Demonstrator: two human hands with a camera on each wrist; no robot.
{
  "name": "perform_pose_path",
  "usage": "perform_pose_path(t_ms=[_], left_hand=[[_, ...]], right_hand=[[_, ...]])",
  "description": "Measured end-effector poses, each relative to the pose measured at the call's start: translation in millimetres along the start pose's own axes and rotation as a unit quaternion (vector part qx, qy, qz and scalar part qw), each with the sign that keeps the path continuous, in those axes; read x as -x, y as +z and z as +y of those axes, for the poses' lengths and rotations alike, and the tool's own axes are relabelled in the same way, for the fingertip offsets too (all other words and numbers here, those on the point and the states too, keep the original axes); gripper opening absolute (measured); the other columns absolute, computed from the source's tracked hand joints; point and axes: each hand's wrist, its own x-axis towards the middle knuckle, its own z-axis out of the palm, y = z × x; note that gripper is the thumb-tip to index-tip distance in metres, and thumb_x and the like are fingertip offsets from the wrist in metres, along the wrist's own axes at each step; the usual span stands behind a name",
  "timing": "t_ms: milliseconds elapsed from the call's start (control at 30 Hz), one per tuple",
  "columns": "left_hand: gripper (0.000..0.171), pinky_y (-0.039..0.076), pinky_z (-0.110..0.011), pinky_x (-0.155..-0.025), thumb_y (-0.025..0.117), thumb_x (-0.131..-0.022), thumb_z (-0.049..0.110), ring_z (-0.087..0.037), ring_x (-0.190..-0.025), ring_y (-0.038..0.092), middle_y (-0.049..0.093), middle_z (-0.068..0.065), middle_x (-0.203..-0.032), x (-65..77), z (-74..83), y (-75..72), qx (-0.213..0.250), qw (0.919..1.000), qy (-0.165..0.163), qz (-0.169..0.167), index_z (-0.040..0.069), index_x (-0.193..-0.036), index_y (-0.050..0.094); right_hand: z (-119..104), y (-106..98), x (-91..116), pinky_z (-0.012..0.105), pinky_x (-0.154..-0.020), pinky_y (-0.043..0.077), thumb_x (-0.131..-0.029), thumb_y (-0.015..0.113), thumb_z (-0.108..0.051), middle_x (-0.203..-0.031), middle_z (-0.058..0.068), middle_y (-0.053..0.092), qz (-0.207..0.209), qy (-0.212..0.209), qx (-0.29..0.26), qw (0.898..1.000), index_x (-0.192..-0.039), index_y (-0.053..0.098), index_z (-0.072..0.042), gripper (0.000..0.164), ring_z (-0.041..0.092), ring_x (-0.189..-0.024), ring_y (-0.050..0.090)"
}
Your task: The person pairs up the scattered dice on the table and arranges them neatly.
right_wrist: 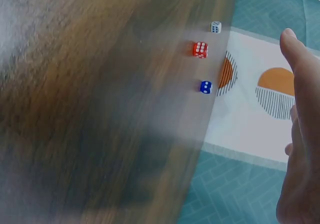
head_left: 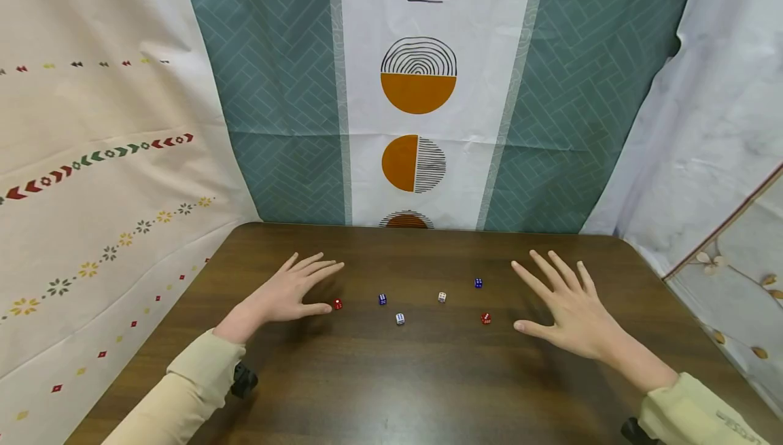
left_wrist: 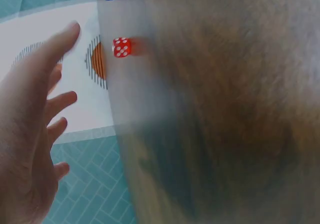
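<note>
While the left hand (head_left: 283,297) hovers at centre left of the head view and the right hand (head_left: 575,316) at centre right, each grip is spread, holds nothing and is raised over the dark surface (head_left: 391,377). Across the middle of that view, from left to right, lie a red die (head_left: 338,304), a blue die (head_left: 382,299), a white die (head_left: 400,319), a second white die (head_left: 442,297), a second blue die (head_left: 478,283) and a second red die (head_left: 486,318), none touching another. The likeliest trouble, in my judgement, is a knock: the left hand appears just beside the leftmost die, though the left wrist view shows a gap, so a low inward sweep could roll it. Small as they are, any of them could also slip from a pinch that catches only a corner, or skid into a neighbour if pushed too hard. Counted up, there are two hands, one surface and six dice: two red, two blue, two white. The left wrist view takes in just one red and one blue, near its top; the right wrist view has one white, one red and one blue, plus a blue sliver cut by the top edge.
</note>
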Motion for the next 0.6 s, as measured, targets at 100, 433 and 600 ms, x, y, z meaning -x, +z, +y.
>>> perform_pose_path(t_ms=[100,433,600], left_hand=[[0.076,0.024,-0.069,-0.113,0.07,-0.088,0.048,-0.038,-0.143,0.039,0.049,-0.011,-0.151,0.3,0.9,3.3,0.01,0.9999,0.0,-0.008,0.02,-0.152,0.039],[0.061,0.045,-0.053,-0.104,0.069,-0.091,0.038,-0.03,-0.126,0.054,0.058,-0.01,-0.136,-2.8,4.9,17.1,0.042,0.9987,-0.007,-0.027,0.01,-0.142,0.051],[0.052,0.049,-0.049,-0.097,0.07,-0.091,0.034,-0.025,-0.116,0.057,0.062,-0.006,-0.128,-3.3,7.8,20.3,0.059,0.9979,-0.006,-0.026,0.01,-0.135,0.058]], right_hand=[[-2.4,0.1,-1.1,0.067,-0.118,-0.005,-0.083,0.067,-0.062,-0.167,0.008,0.013,-0.002,0.0,-0.002,1.0,-0.157,0.023,-0.03,0.092,0.037,-0.153,0.01],[-12.3,0.5,-3.3,0.069,-0.116,0.001,-0.083,0.069,-0.059,-0.166,0.008,0.016,-0.006,-0.002,-0.02,1.0,-0.157,0.026,-0.029,0.09,0.038,-0.153,0.011],[-18.7,2.3,-4.1,0.07,-0.115,0.003,-0.083,0.069,-0.059,-0.166,0.007,0.017,-0.011,-0.004,-0.031,0.999,-0.156,0.027,-0.03,0.089,0.038,-0.152,0.012]])
